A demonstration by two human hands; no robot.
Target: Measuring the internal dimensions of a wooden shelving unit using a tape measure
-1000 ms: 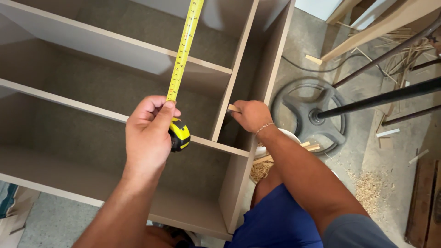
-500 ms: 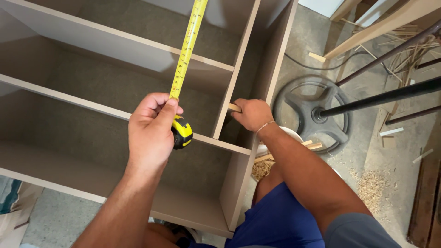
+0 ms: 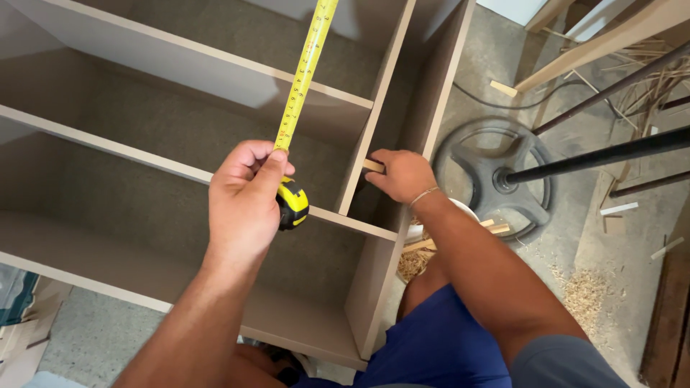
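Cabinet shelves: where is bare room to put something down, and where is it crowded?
Bare: the wide compartments between the shelves, left of the divider. Crowded: the narrow bay right of the divider, where the right hand holds a wood block, and the floor scraps. The left hand holds the tape.

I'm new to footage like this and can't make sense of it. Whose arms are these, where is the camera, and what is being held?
The camera sits on a person's head and looks down, so both arms belong to that person. The left hand grips a yellow and black tape measure, and its yellow blade runs up and out of the top of the picture. The right hand holds a small wooden block against an upright divider of a pale shelf unit. On the concrete floor to the right lie a round metal stand base with a dark pole, wood offcuts and sawdust. The person wears blue shorts.
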